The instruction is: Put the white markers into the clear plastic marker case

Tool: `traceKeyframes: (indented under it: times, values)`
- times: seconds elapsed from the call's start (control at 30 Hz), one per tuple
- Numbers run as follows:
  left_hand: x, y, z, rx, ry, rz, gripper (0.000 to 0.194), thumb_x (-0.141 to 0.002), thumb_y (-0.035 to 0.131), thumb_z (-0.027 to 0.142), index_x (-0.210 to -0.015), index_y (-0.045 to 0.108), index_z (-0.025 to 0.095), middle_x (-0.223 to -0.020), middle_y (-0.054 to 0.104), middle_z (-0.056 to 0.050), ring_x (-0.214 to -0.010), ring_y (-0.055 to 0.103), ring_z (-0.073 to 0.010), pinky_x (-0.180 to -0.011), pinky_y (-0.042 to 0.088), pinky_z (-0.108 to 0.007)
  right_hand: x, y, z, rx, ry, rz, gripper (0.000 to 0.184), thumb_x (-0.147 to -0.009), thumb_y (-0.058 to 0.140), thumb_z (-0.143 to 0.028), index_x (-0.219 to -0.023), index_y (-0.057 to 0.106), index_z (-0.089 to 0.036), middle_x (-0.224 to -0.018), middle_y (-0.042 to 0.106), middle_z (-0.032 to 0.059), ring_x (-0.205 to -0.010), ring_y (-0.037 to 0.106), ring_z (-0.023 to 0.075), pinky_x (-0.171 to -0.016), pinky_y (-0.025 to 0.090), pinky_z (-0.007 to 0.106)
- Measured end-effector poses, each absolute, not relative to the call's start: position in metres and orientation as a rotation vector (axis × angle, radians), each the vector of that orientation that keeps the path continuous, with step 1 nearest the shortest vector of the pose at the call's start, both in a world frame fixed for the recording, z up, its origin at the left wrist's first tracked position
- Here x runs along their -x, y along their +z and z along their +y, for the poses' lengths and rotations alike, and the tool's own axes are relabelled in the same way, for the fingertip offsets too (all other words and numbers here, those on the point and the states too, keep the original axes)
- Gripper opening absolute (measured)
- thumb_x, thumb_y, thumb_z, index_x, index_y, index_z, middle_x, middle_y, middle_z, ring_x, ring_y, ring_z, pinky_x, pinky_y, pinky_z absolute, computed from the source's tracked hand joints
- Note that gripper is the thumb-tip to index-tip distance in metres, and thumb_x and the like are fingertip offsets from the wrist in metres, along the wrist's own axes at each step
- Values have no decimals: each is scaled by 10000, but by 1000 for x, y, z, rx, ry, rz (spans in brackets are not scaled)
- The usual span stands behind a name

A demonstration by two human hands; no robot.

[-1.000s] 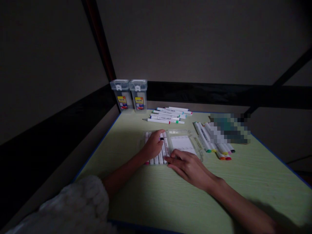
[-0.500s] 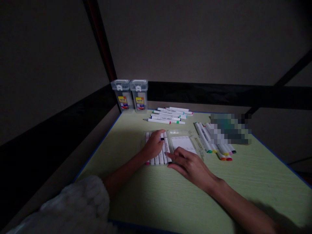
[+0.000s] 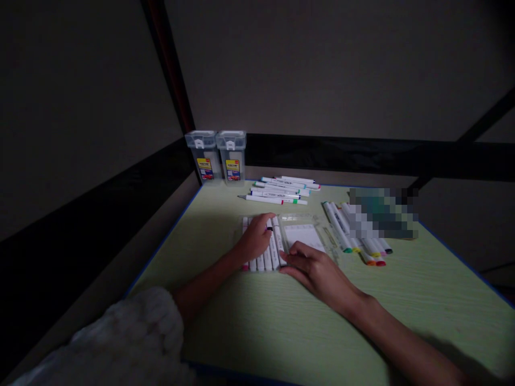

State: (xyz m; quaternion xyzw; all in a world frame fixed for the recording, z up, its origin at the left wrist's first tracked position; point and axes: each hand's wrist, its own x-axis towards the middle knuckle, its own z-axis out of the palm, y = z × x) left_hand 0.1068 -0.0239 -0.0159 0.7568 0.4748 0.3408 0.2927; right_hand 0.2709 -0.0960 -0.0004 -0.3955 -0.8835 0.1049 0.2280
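A clear plastic case (image 3: pixel 293 217) lies open on the table, its left half filled with a row of white markers (image 3: pixel 263 262). Over the upper part of that row sits my left hand (image 3: pixel 254 238), its fingers curled and mostly hidden. A small dark piece shows beside its thumb, and I cannot make out what it grips. At the near end of the rightmost marker (image 3: pixel 277 238) in the row, my right hand (image 3: pixel 314 265) pinches with thumb and index finger. A white insert (image 3: pixel 303 236) lies in the case's other half, partly behind my right hand.
Loose white markers (image 3: pixel 277 192) with coloured ends lie behind the case. To the right is another pile of markers (image 3: pixel 338 228), beside a pixelated dark green object (image 3: pixel 382 214). Two lidded clear plastic boxes (image 3: pixel 231 161) stand at the back left corner, against the wall.
My right thumb and fingertips have closed over the rightmost marker's near end, covering its black tip. My left hand stays in place, and the whole view has shifted slightly.
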Motion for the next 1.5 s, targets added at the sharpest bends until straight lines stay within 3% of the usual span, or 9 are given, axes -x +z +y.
traceKeyframes:
  times: [0.3,0.47,0.73,0.9,1.5]
  values:
    - [-107,-17,-24,-2048,923,1227,479,-642,386,3,-1082,484,163,-1170,502,-82,-1137,406,-180,-1017,271,-392,-272,-1,-95,1070,305,-2442,298,-847,437,-338,-970,627,-144,-811,557,64,-740,561,161,-663,484,293]
    - [-106,-17,-24,-2056,921,1225,468,-643,383,1,-1078,490,138,-1170,502,-98,-1134,410,-180,-1018,274,-380,-274,2,-95,1032,126,-2553,343,-833,449,-371,-1003,607,-118,-806,555,70,-745,558,175,-646,485,301]
    - [-107,-17,-23,-2113,982,1169,329,-701,426,50,-986,554,152,-1122,532,-92,-1103,445,-172,-993,312,-373,-273,0,-95,928,-79,-2574,287,-859,425,-308,-899,649,-134,-705,567,45,-639,542,141,-551,434,249]
    - [-106,-14,-24,-2158,929,1186,316,-719,383,22,-907,602,150,-1136,530,-87,-1108,453,-172,-989,322,-381,-273,0,-94,907,-32,-2547,299,-863,417,-313,-898,656,-137,-692,562,46,-631,541,137,-534,424,248]
    - [-106,-16,-30,-2345,800,1236,347,-735,365,14,-942,619,126,-1186,504,-114,-1148,416,-203,-1003,319,-396,-274,-1,-94,965,92,-2571,326,-867,404,-328,-958,643,-126,-760,590,65,-723,559,164,-623,454,275]
